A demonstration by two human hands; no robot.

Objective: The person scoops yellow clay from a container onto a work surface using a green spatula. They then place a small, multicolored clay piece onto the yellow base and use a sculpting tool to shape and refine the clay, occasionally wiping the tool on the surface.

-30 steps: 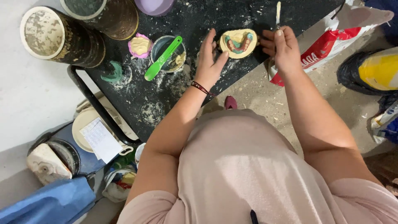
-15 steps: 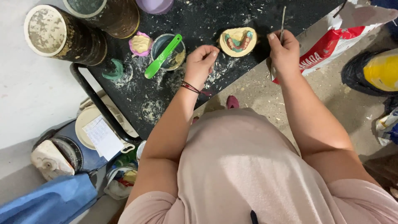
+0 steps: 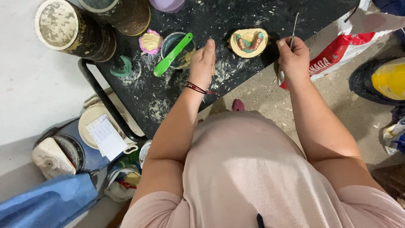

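Note:
A yellowish plaster dental cast (image 3: 249, 42) with green and red material in its arch lies on the black, dust-speckled tabletop (image 3: 211, 17). My left hand (image 3: 203, 63) rests on the table to the cast's left, fingers together and pointing at a small mixing bowl (image 3: 177, 50) that holds a green spatula (image 3: 172, 55); it grips nothing. My right hand (image 3: 293, 59) sits at the table's right edge, closed around a thin metal tool (image 3: 294, 26) whose tip points up, just right of the cast.
A small pink-based cast (image 3: 150, 41) lies left of the bowl. Two large crusted tubs (image 3: 67, 29) (image 3: 122, 12) stand at the back left. A red and white bag (image 3: 337, 59) lies right of the table. Buckets, a paper note and blue cloth (image 3: 46, 202) crowd the floor on the left.
My left hand has drawn away from the cast and moved left toward the mixing bowl. My right hand has kept the metal tool and shifted slightly.

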